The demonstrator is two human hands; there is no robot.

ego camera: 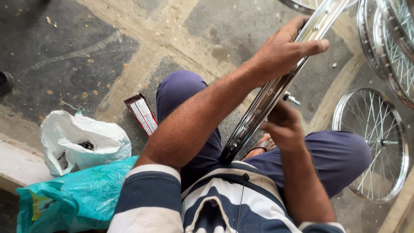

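While the person is sitting on the floor, the left hand (282, 51) is wrapping its fingers around the shiny metal rim (269, 92) standing across the lap. The right hand (282, 125) is pinching something behind it, hidden. Looks stiff, light, slippery; hold the edge.

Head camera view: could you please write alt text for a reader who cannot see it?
A seated person's left hand grips a shiny wheel rim held on edge over the lap, while the right hand works at its hub. Finished spoked wheels lie right; plastic bags left.
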